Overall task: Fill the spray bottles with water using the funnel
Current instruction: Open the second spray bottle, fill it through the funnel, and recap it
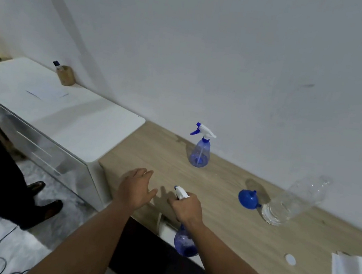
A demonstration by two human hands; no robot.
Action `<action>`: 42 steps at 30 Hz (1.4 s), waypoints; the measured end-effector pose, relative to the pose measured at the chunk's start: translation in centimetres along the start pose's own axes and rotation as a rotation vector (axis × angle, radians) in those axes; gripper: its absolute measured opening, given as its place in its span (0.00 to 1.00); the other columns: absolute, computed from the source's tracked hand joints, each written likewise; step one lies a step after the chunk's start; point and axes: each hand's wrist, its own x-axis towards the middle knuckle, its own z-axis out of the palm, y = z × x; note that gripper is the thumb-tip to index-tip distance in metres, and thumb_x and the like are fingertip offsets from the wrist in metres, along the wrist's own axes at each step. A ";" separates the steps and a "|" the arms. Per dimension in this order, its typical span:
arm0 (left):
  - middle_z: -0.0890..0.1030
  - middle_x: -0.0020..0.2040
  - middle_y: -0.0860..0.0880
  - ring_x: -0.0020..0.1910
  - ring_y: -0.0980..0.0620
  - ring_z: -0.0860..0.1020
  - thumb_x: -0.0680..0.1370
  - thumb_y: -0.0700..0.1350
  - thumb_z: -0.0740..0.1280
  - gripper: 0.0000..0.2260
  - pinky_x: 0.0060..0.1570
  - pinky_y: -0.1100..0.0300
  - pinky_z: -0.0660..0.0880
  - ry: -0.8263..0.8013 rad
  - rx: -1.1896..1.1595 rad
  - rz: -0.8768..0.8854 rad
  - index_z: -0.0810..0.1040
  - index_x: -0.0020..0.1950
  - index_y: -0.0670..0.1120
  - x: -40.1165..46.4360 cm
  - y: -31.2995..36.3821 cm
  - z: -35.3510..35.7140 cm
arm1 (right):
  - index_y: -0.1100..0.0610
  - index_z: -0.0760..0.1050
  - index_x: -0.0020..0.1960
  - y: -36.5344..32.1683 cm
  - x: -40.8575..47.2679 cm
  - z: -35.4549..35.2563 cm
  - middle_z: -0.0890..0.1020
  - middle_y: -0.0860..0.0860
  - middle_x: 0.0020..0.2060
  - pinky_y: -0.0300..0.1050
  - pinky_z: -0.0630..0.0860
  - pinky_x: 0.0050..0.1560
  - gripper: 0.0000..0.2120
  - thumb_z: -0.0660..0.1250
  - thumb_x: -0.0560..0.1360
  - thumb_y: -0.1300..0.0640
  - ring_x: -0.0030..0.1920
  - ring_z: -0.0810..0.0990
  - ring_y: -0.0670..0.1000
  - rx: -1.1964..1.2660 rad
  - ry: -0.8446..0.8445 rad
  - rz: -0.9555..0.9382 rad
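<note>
At the desk's near edge, our right hand [185, 207] is clamped on the near spray bottle's [185, 241] trigger head; left hand [135, 187] hovers, fingers apart. Bottle looks near-empty: light, thin, squashy plastic. We'd steady its neck. Funnel [247, 199] lies just beside the clear bottle [293, 202].

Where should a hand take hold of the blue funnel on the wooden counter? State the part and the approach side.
Grip the blue funnel by its wide bowl, coming from above and the near left. It lies on its side, with the narrow spout pointing right toward the clear plastic bottle, which crowds that side. The rounded bowl faces open counter, so fingers can close around it there.
</note>
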 end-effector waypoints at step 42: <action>0.83 0.51 0.62 0.47 0.68 0.80 0.62 0.57 0.83 0.32 0.44 0.74 0.74 -0.343 -0.690 0.150 0.76 0.63 0.57 12.9 1.1 -6.0 | 0.56 0.86 0.51 -17.7 8.9 -1.5 0.87 0.57 0.43 0.47 0.78 0.46 0.09 0.81 0.73 0.56 0.42 0.82 0.49 0.501 0.105 -0.413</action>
